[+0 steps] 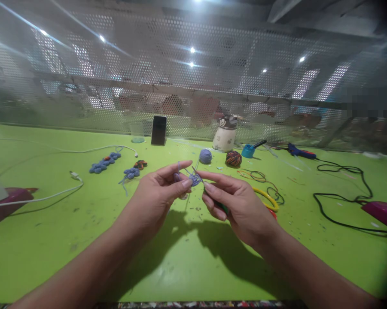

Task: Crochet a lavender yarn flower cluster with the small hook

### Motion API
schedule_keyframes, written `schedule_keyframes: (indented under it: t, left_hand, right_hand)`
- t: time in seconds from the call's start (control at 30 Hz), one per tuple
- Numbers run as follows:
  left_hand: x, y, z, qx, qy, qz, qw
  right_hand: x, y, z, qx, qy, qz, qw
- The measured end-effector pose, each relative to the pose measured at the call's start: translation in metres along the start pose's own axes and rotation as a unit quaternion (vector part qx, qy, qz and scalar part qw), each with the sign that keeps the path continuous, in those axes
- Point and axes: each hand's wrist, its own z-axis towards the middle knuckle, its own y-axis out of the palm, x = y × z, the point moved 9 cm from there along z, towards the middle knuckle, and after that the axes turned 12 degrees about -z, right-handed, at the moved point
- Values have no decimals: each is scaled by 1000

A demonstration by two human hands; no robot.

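While a small lilac crochet piece (196, 180) hangs above the middle of a green tabletop (161, 274), the left hand (163, 182) pinches it between thumb and fingers, a strand of yarn (179, 165) looped over the raised index finger; the right hand (235, 197) is curled closed around a green-handled hook (223, 208), its tip at the piece; a stitch seems under way, and the next move probably calls for even tension and a careful pull; beyond, toward the far edge, sit a lilac yarn ball (205, 156) and a multicoloured ball (233, 159); blue crocheted shapes (105, 163) lie toward the left edge; a black cord (338, 195) trails toward the right; nothing appears to block the hands.
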Motion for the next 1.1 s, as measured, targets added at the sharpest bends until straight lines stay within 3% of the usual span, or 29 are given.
schedule_keyframes:
  t: [1.1]
  left_hand:
    - [-2,-2,2,-16,1,17,1000]
  right_hand:
    - [0,-2,-1,14,6,4,1000]
